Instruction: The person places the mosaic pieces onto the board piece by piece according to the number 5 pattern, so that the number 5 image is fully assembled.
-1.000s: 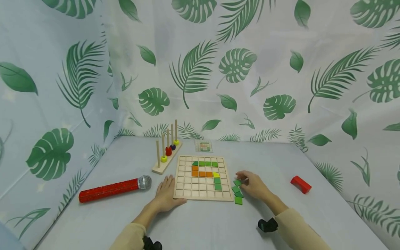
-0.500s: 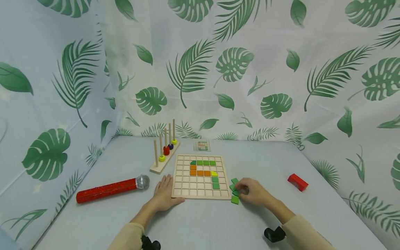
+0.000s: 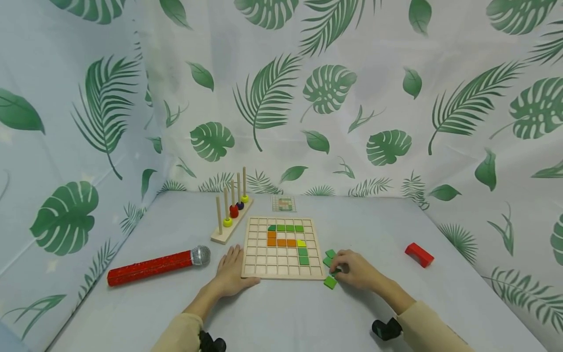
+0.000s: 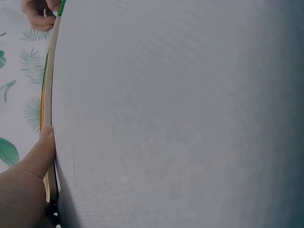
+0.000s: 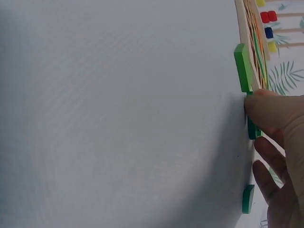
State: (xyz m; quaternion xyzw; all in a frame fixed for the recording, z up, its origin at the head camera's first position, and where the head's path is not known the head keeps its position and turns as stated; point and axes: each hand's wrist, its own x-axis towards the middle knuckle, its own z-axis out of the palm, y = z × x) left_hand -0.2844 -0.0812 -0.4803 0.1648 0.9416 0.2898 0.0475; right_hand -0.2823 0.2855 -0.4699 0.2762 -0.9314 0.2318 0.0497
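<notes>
My left hand lies flat at the left side of a wooden grid board, its thumb against the near edge. Orange, yellow and green tiles form a bent line in the board's cells. Off the board's right side, my right hand pinches a dark green tile between thumb and fingers, low over the table. A bright green tile lies just nearer, set at an angle. More green tiles lie beyond the fingertips, partly covered by them.
A patterned card lies behind the board. Back left stands a wooden peg rack with coloured beads. A red toy microphone lies at the left, a red block at the right. Leaf-print cloth hangs behind.
My right hand has come slightly nearer over the tile pile and taken hold of the dark green tile. The nearest bright green tile has turned to an angle. My left hand keeps its place.
</notes>
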